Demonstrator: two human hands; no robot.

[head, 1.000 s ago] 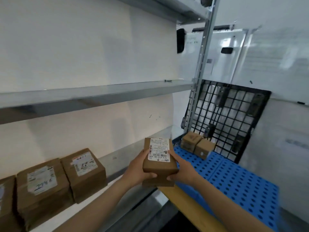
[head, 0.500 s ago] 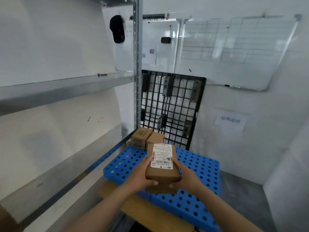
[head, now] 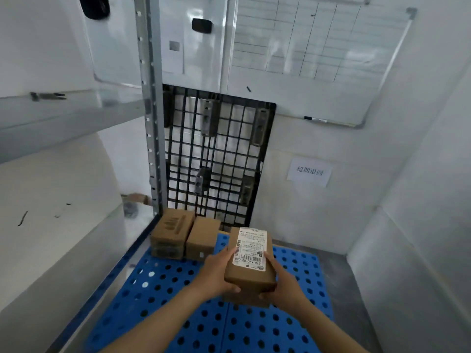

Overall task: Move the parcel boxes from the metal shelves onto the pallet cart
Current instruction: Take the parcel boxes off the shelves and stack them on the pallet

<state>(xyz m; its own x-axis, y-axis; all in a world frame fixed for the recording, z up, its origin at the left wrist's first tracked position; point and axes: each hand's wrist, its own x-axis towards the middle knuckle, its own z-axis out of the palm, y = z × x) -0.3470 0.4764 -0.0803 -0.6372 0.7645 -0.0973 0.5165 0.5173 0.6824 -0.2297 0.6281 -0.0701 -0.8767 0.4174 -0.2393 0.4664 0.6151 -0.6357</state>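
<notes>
Brown cardboard sits in the middle of the head view. A labelled parcel box (head: 251, 272) is held in the air above the blue perforated pallet deck (head: 178, 289), over its right half and not resting on it. The left hand (head: 219, 273) grips the left side of the box. Its thumb lies on the top near the front corner, and its other fingers go under the box and are hidden. The right hand (head: 283, 284) grips the right side, with the thumb along the top edge beside the white label (head: 251, 248) and the fingers curled round the lower front edge.

Two parcel boxes stand side by side at the far left corner of the deck, touching each other. The left one (head: 173, 233) is close to the steel upright (head: 150, 110) of the metal shelf (head: 63, 115). The right one (head: 204, 238) is near the far end of the held box, and a narrow strip of blue shows between them.

Bare blue surface shows to the right of these two boxes and across the whole near part of the deck. The left edge of the deck runs along the shelf frame. Its right edge meets a strip of grey floor (head: 339, 276), and a white wall follows after that.

A black grid pallet (head: 219, 161) stands upright against the back wall behind the far edge of the deck. A whiteboard (head: 318, 59) hangs above it, and a paper sign (head: 309, 172) is on the wall to its right.
</notes>
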